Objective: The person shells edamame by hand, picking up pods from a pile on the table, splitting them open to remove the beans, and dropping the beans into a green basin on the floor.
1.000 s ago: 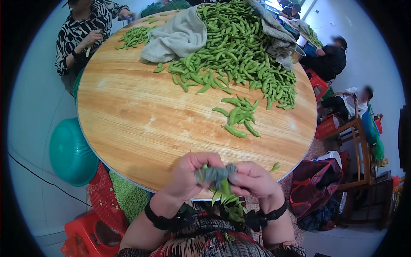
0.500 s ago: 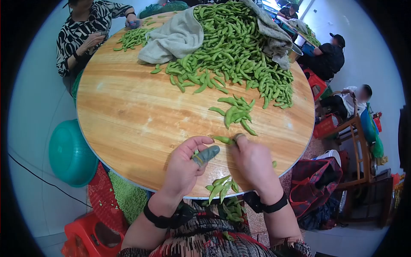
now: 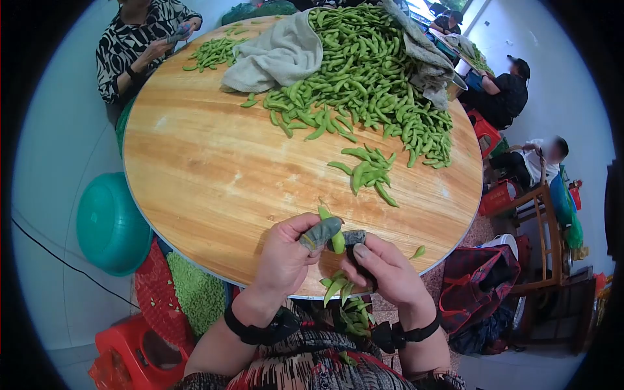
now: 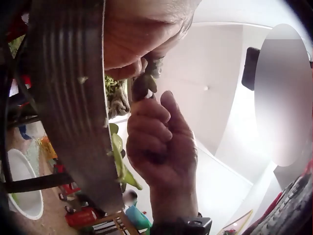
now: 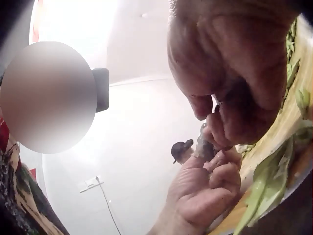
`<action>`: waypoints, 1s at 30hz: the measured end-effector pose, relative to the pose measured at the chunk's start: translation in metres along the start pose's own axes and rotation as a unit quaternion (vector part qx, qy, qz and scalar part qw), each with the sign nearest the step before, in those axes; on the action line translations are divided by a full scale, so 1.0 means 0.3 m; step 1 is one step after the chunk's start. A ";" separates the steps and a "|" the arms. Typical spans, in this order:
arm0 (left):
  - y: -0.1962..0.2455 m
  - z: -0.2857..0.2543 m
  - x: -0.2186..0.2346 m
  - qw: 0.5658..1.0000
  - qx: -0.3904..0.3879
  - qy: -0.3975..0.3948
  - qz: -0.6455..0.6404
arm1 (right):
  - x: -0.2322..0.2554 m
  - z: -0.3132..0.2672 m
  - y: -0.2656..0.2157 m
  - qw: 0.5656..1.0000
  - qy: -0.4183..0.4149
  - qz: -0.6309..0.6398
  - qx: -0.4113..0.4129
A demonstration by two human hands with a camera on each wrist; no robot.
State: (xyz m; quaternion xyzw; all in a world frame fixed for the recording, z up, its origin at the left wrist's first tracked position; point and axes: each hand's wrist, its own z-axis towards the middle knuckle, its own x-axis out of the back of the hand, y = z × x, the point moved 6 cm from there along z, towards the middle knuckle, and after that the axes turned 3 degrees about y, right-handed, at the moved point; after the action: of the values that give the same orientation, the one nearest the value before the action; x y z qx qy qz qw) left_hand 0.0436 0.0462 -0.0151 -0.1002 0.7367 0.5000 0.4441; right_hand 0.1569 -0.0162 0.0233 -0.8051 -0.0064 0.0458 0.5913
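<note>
In the head view my left hand point(image 3: 284, 257) pinches a green soybean pod point(image 3: 338, 243) under a thumb wearing a grey finger cover point(image 3: 320, 234). Opposite it, my right hand point(image 3: 390, 270) has curled fingers, and its covered index fingertip meets the pod's lower end. Grey covers also wrap the right fingertips. Right below the hands, several split green pods point(image 3: 336, 286) lie at the table's front edge. The left wrist view shows the right hand point(image 4: 161, 142) close under the left one, with the pod point(image 4: 152, 84) mostly hidden between them.
The round wooden table point(image 3: 208, 175) bears a large heap of pods point(image 3: 364, 71), partly under a grey cloth point(image 3: 276, 55). A small cluster of pods point(image 3: 369, 170) lies nearer. Shelled green beans point(image 3: 198, 286) and a teal basin point(image 3: 110, 224) are at the left. Another person point(image 3: 146, 52) sits across.
Half a second ago the right hand held a pod taken from the small cluster, apart from the left hand. Now both hands are together with that pod between them. Split pods lie at the edge.
</note>
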 end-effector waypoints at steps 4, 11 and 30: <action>0.003 -0.001 -0.009 1.000 -0.001 0.005 0.029 | -0.001 0.008 0.029 0.998 -0.019 0.060 -0.009; -0.009 -0.003 -0.011 0.998 -0.010 -0.029 0.047 | -0.031 0.011 0.037 0.981 -0.015 0.183 -0.057; 0.016 -0.012 -0.061 0.988 0.028 -0.145 -0.054 | -0.035 0.014 0.072 0.893 -0.121 0.431 -0.040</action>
State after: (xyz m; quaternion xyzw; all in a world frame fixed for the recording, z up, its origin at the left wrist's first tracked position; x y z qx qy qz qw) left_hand 0.0495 0.0401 0.0022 -0.0543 0.6717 0.4640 0.5750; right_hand 0.1452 -0.0194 0.0021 -0.7398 0.2680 0.3934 0.4755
